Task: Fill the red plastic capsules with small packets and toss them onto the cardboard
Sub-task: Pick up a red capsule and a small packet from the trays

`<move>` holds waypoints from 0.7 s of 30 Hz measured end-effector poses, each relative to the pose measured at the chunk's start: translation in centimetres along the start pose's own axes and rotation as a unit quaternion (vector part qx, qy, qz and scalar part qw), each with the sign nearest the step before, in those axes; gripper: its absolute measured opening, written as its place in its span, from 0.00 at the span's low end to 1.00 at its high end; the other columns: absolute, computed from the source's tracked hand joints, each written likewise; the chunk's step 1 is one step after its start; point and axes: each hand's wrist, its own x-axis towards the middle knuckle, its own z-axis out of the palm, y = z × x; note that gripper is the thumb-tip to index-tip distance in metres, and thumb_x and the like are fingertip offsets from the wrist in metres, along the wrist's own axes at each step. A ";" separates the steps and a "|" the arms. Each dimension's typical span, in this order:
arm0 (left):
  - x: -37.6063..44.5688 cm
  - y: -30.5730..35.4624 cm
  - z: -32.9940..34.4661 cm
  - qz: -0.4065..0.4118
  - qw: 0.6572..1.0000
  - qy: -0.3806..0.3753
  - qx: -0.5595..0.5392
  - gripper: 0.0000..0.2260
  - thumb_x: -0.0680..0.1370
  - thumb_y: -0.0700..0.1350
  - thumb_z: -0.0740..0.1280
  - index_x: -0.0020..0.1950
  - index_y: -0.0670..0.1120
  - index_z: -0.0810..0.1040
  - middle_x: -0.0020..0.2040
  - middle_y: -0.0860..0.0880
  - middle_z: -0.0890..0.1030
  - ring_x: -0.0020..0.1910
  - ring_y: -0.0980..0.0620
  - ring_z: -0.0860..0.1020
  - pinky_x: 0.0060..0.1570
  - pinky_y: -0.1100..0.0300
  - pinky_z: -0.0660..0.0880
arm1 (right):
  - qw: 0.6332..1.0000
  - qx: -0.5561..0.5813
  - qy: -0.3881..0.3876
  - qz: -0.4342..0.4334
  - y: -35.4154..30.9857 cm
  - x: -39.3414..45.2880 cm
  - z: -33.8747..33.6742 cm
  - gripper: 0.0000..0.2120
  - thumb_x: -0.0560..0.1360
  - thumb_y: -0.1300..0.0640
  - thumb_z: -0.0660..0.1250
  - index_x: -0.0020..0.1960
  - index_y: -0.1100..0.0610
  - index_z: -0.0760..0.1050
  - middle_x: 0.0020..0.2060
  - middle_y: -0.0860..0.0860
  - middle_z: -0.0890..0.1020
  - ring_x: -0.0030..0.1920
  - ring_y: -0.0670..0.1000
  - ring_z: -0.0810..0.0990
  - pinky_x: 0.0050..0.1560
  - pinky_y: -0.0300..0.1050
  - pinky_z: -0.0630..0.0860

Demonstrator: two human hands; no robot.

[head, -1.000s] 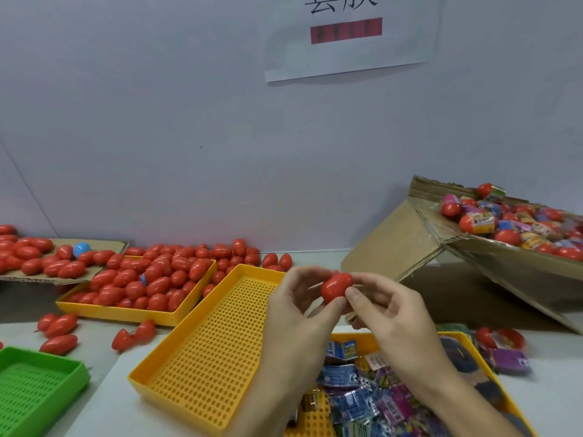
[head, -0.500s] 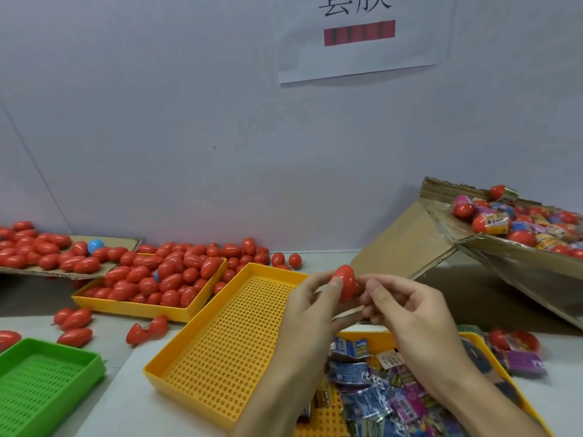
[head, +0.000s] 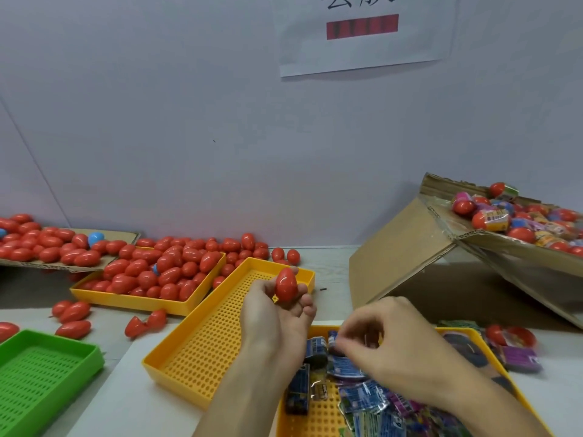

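Left hand (head: 277,313) is raised over the near end of an empty yellow tray (head: 202,351), palm turned up, fingers curled round one closed red capsule (head: 285,284), which stands upright on its blunt end against the fingertips. Right hand (head: 391,345) is lowered over a second yellow tray (head: 318,417) at the near right edge of the bench (head: 331,269); its fingers are bent down among the packets (head: 362,402) there. The fingertips are blurred, and whether they pinch a packet cannot be told.

Cardboard (head: 63,266) lies flat at the far left edge of the bench, loaded with closed red capsules and a blue one (head: 95,238). Touching its near right corner is a third yellow tray (head: 132,301), heaped with red capsules; more lie loose along the wall behind it and on the bench in front. A green tray (head: 41,376) sits at the near left corner. At the far right, a cardboard box (head: 407,247) is tipped on its side, and its upper flap carries red capsule halves mixed with packets. A paper sheet (head: 362,33) hangs on the wall above.
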 end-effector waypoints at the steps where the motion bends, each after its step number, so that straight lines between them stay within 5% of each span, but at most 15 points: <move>1: -0.1 0.0 0.1 -0.001 1.000 -0.001 0.002 0.14 0.80 0.40 0.55 0.56 0.37 0.77 0.35 0.43 0.72 0.31 0.50 0.70 0.33 0.60 0.67 | 0.998 -0.050 -0.040 -0.002 -0.4 -0.1 0.2 0.08 0.72 0.42 0.73 0.45 0.46 0.84 0.36 0.41 0.83 0.40 0.43 0.80 0.39 0.40 0.79; 5: -0.2 -0.2 0.1 0.019 1.000 0.011 0.019 0.14 0.80 0.41 0.55 0.56 0.37 0.77 0.35 0.43 0.73 0.31 0.50 0.71 0.32 0.60 0.67 | 0.979 -0.177 -0.102 0.029 -0.9 0.2 1.2 0.16 0.71 0.40 0.74 0.56 0.46 0.82 0.40 0.41 0.79 0.39 0.42 0.77 0.40 0.37 0.76; 21: -0.4 -0.8 0.3 0.060 0.995 0.013 0.073 0.14 0.79 0.40 0.59 0.59 0.35 0.78 0.30 0.45 0.76 0.28 0.51 0.73 0.30 0.60 0.72 | 0.982 -0.145 -0.098 0.065 -1.2 0.0 0.8 0.07 0.74 0.45 0.72 0.50 0.46 0.84 0.46 0.39 0.80 0.46 0.42 0.78 0.52 0.44 0.80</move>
